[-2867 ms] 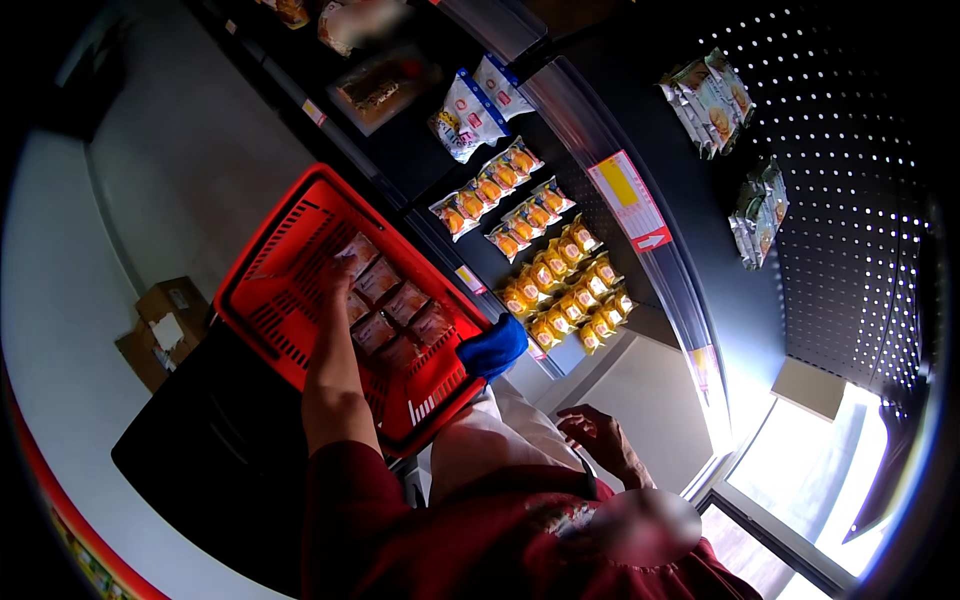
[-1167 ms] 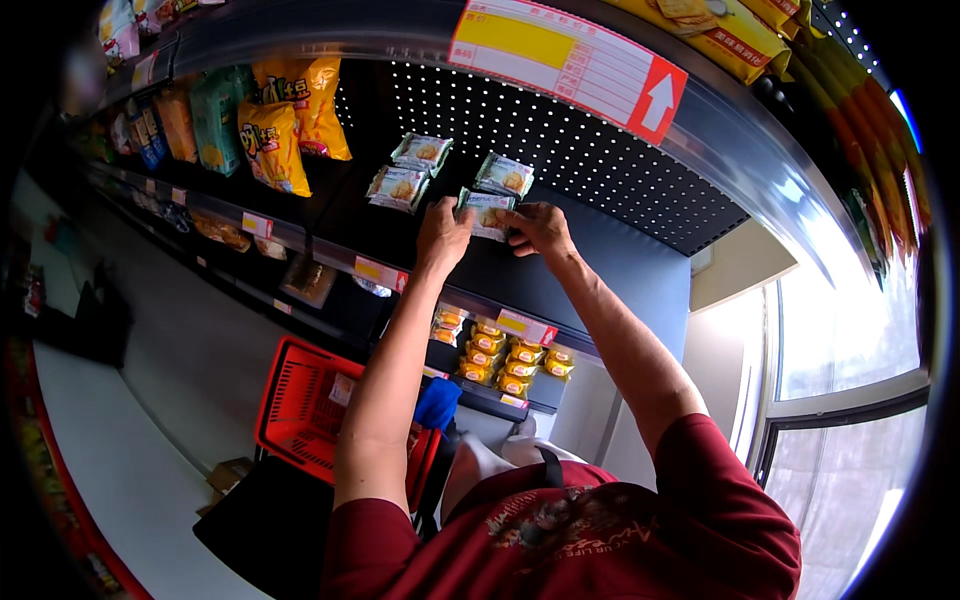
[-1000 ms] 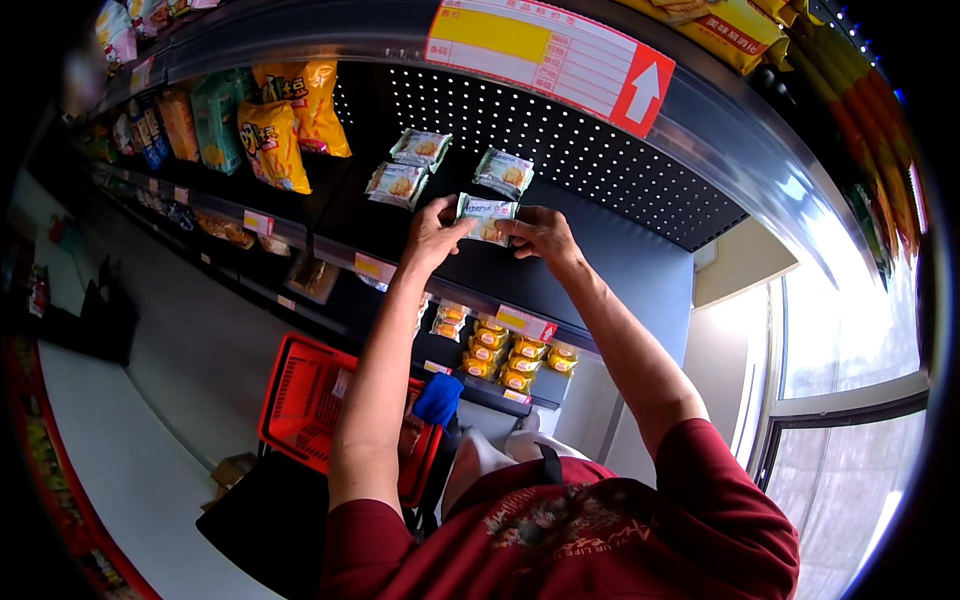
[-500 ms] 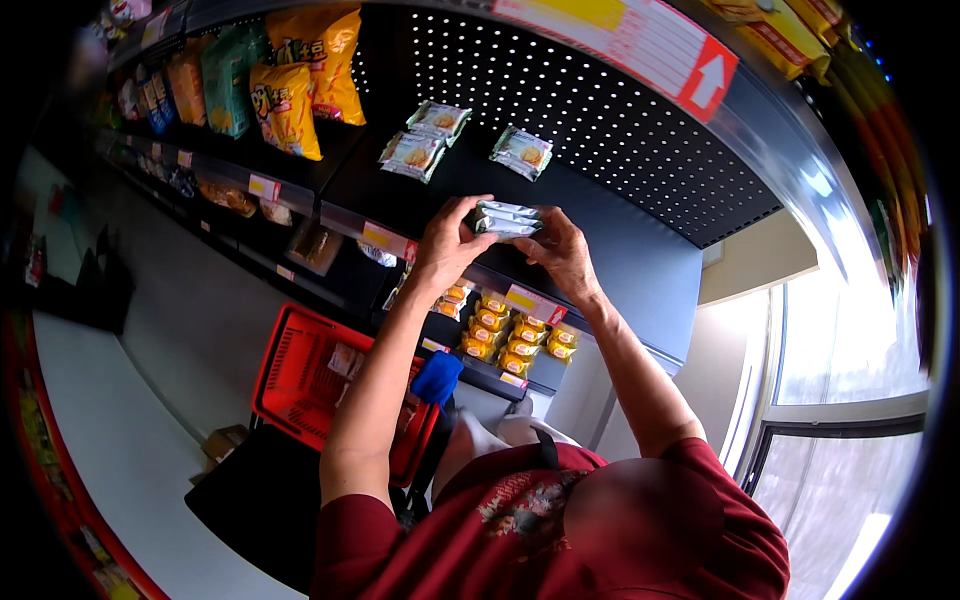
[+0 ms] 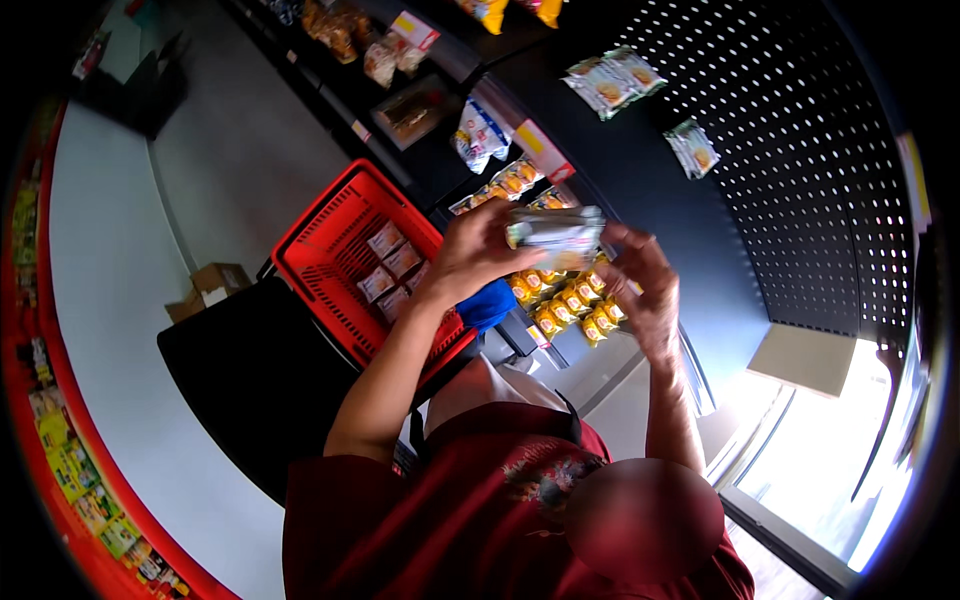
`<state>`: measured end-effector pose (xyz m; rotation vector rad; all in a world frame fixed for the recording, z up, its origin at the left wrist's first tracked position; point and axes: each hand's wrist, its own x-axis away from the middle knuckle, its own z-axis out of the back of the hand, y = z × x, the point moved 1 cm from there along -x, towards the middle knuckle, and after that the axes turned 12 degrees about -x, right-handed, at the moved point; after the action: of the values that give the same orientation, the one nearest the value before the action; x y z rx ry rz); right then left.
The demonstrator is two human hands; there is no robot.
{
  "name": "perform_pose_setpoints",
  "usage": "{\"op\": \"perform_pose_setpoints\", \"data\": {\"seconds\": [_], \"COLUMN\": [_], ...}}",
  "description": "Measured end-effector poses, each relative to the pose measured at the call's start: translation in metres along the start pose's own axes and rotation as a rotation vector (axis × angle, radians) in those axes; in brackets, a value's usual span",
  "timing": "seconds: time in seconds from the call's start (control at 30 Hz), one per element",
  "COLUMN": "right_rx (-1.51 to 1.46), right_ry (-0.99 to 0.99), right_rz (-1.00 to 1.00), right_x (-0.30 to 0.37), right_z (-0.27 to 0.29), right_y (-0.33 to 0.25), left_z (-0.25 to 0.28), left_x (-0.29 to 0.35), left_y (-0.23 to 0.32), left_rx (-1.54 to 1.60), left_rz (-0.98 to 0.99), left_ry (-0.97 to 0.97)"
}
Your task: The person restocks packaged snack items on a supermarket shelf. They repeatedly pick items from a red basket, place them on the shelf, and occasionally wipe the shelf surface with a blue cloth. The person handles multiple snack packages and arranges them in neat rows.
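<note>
My left hand (image 5: 478, 255) is closed around one end of a small stack of silvery-green snack packets (image 5: 560, 230), held up between the shelf and my body. The packets are a little blurred. At their other end, my right hand (image 5: 645, 285) has its fingers apart, its fingertips right beside the stack; whether they still touch it I cannot tell. More green-and-white packets (image 5: 610, 85) lie on the black shelf (image 5: 620, 165), with another small pile (image 5: 692, 148) apart from them near the perforated back panel.
Below and left of my hands stands a red shopping basket (image 5: 300, 235) with several pale packets (image 5: 402, 260) inside. A blue cloth-like item (image 5: 486, 305) is at its side. Yellow packaged cakes (image 5: 575, 297) fill a lower shelf. A black surface (image 5: 250, 375) and cardboard box (image 5: 220, 280) lie left.
The view has swung so the shelf sits further right and the basket shows more. The packets have come away from the shelf, toward the basket side. My right hand's fingers have loosened from them.
</note>
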<state>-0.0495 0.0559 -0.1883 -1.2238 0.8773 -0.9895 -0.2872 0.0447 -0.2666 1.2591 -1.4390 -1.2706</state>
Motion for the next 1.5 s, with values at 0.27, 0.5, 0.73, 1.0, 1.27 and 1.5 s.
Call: {"op": "perform_pose_setpoints", "data": {"seconds": [0.27, 0.5, 0.73, 1.0, 1.27, 1.5], "right_rx": [0.249, 0.351, 0.401, 0.404, 0.403, 0.395], "right_ry": [-0.3, -0.345, -0.305, -0.334, -0.358, -0.339], "right_rz": [-0.234, -0.477, -0.552, -0.616, -0.607, -0.576], "right_x": [0.058, 0.097, 0.097, 0.098, 0.098, 0.092], "right_z": [-0.05, -0.047, -0.05, -0.059, -0.059, -0.063], "right_y": [0.08, 0.127, 0.144, 0.165, 0.177, 0.169], "left_z": [0.171, 0.27, 0.302, 0.326, 0.34, 0.319], "left_x": [0.134, 0.179, 0.152, 0.156, 0.183, 0.161], "left_y": [-0.208, -0.359, -0.432, -0.479, -0.525, -0.459], "left_rx": [-0.233, -0.43, -0.38, -0.252, -0.312, -1.202], "left_rz": [0.499, 0.985, 0.944, 0.923, 0.969, 0.677], "left_ry": [0.78, 1.035, 0.966, 0.858, 0.906, 0.732]}}
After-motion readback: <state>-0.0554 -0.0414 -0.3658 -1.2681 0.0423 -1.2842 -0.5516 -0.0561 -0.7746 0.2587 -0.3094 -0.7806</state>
